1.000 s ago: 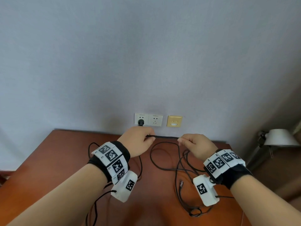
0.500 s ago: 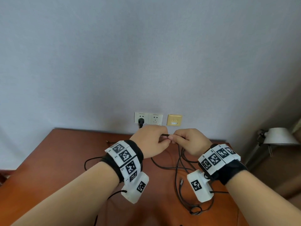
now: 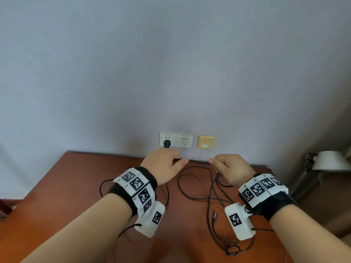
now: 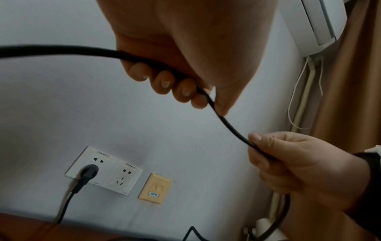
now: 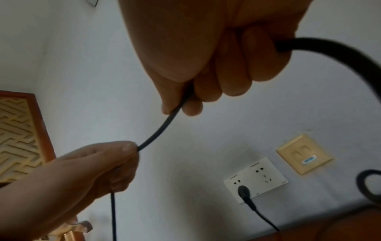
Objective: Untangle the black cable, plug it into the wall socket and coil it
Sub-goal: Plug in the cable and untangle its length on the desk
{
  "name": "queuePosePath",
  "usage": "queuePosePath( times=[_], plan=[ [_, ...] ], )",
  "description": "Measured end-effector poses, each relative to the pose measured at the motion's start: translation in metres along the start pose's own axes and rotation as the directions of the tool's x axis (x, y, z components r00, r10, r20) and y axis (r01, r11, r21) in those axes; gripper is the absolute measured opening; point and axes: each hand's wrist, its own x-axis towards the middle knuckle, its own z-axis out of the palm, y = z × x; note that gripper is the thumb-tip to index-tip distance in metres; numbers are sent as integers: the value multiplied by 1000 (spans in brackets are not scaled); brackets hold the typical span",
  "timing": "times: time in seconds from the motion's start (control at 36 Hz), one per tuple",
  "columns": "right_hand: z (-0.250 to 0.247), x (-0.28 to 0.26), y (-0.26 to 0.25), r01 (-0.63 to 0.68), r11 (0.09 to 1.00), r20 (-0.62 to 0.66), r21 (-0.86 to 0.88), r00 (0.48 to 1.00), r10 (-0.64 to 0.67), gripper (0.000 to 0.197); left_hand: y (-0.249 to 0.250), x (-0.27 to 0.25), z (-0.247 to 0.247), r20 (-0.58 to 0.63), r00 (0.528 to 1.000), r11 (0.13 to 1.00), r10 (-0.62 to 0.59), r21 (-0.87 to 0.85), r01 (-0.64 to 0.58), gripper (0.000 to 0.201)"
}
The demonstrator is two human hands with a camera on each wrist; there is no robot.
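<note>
A black cable runs in a short straight span between my two hands above the wooden table. My left hand pinches it between thumb and curled fingers. My right hand grips it a little to the right, fingers curled round it. The cable's black plug sits in the left white wall socket, also visible as the plug in the left wrist view and the plug in the right wrist view. Loose loops lie tangled on the table under my right wrist, with a free connector end.
A second white socket and a yellow data plate are on the wall just right of the plug. A white lamp stands off the table's right side. An air conditioner and a curtain appear in the left wrist view.
Half a second ago my hands were almost touching on the cable. They have drawn apart sideways, so a short length of cable is stretched between them again.
</note>
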Motion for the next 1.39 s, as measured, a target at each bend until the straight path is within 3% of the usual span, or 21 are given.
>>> queuePosePath(
  times=[0.28, 0.33, 0.44, 0.58, 0.69, 1.03, 1.14, 1.25, 1.39],
  plan=[
    [20, 8, -39, 157, 987, 45, -30, 987, -156, 28, 37, 10, 16, 41, 999, 999, -30, 39, 28, 15],
    [20, 6, -40, 179, 984, 85, 5, 980, -179, 17, 34, 12, 17, 66, 998, 1000, -23, 15, 22, 17],
    [19, 1, -31, 209, 978, 124, -9, 971, -206, 15, 24, 11, 13, 70, 996, 998, 62, 9, -63, 21],
    [14, -7, -19, 118, 993, 38, 13, 992, -118, 35, 17, 6, 7, 43, 980, 981, 193, -25, -192, 36],
    [13, -10, -12, 108, 992, 31, 68, 993, -110, 37, 11, 5, 8, 46, 970, 971, 238, -8, -238, 43],
    [7, -13, 18, -51, 999, -58, 17, 997, 51, 36, -21, 0, 3, 28, 993, 994, 111, -13, -111, 40],
    [8, -10, 12, -33, 999, -58, 9, 998, 34, 26, -20, 3, 3, 4, 1000, 999, 25, -27, -25, 34],
    [9, -3, 1, 12, 999, -67, -39, 998, -15, 19, -10, 8, 0, -39, 998, 997, -47, -58, 44, 15],
    [15, 6, -19, 116, 993, -33, -39, 993, -117, 20, 17, 16, 3, -9, 1000, 996, 11, -89, -12, 14]
  ],
)
